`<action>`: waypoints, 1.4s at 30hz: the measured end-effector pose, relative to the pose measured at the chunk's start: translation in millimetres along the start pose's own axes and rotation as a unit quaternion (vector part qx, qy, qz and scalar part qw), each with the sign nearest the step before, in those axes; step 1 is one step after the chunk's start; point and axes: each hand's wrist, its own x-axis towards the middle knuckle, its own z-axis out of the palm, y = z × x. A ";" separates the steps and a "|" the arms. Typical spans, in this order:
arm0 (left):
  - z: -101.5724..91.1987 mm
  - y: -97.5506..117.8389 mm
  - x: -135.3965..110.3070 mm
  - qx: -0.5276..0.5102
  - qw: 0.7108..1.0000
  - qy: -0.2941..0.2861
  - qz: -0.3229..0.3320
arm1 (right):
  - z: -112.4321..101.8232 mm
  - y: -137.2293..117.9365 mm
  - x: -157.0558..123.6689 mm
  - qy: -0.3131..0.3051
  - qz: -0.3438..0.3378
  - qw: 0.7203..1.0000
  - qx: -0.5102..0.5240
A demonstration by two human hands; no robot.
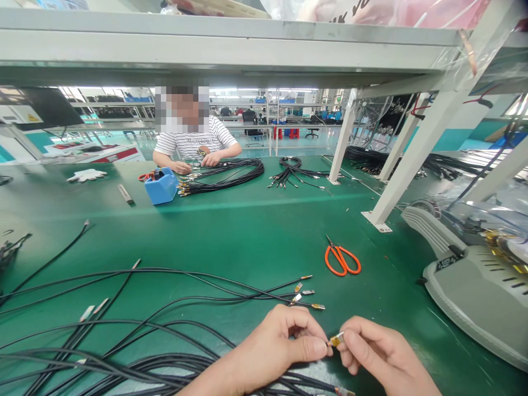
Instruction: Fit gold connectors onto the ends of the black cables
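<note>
At the lower middle, my left hand (284, 338) pinches a cable just behind its end, thumb against forefinger. The cable end (336, 340) has amber tape and a silvery metal tip and shows in the gap between my hands. My right hand (373, 352) grips that tip between thumb and fingertips. Most of the held cable is hidden behind my left hand. Just beyond my hands lie several loose cable ends (318, 306) with similar metal tips. Black cables (165, 363) spread over the green table (247, 236) to the left and under my left forearm.
Orange-handled scissors (342, 259) lie ahead of my right hand. A grey machine (478, 291) stands at the right, beside white shelf posts (408, 148). Across the table a person (196, 140) handles cables near a blue box (160, 186). A shelf (231, 52) crosses overhead.
</note>
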 end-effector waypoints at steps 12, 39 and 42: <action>0.0 -1.7 -0.1 -0.020 1.000 -0.011 0.002 | 0.6 0.4 -0.5 0.006 0.003 1.000 -0.006; 1.5 4.9 -1.3 0.025 1.000 0.003 -0.004 | -1.7 -3.2 -2.3 0.010 -0.015 0.989 -0.146; 0.8 3.2 -1.3 0.032 0.999 0.002 -0.001 | 0.0 -3.5 -2.3 0.015 -0.017 0.990 -0.142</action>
